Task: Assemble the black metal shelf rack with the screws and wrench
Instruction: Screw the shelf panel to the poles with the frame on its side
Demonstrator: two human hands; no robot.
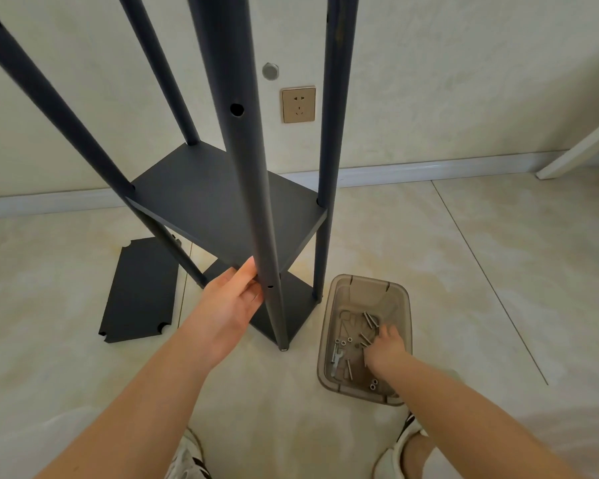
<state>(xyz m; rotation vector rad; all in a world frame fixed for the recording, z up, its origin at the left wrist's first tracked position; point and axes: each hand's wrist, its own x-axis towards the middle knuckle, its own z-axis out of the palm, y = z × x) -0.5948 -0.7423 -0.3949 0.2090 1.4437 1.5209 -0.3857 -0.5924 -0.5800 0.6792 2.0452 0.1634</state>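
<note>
Head view: the left hand (234, 299) grips the near post (253, 167) of the rack (222, 202); a loose panel (139, 288) lies to its left; the right hand (384, 350) reaches into the bin (332, 326) among screws (369, 319), the wrench (336, 357) just to its left; whether it holds anything cannot be told.
</note>
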